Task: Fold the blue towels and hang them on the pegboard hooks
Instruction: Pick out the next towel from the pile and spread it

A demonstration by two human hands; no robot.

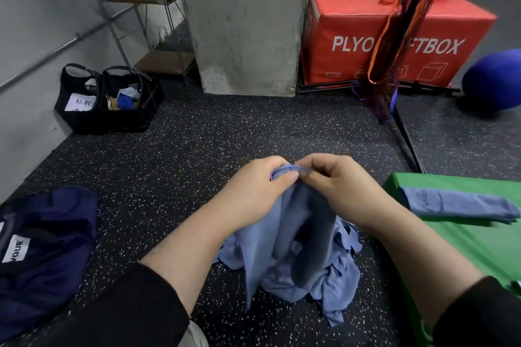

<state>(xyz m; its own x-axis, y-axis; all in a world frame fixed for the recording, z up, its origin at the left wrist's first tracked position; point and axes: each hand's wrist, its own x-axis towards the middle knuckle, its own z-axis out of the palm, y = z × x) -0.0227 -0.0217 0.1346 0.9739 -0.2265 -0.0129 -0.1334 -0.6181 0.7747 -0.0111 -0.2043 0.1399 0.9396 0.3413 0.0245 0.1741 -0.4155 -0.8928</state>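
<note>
The left hand [255, 189] and the right hand [335, 186] meet at mid-frame, each pinching the upper hem of a blue towel [284, 234] between thumb and curled fingers. The towel hangs down from this grip onto a heap of blue towels [332, 279] lying on the speckled floor [174, 155]. A folded blue towel [459, 205] lies on the green mat [479, 245] to the right. A dark blue bag [48, 245] lies on the floor to the left. A red plyo box [352, 31] stands beyond, beside a concrete pillar [245, 22].
</note>
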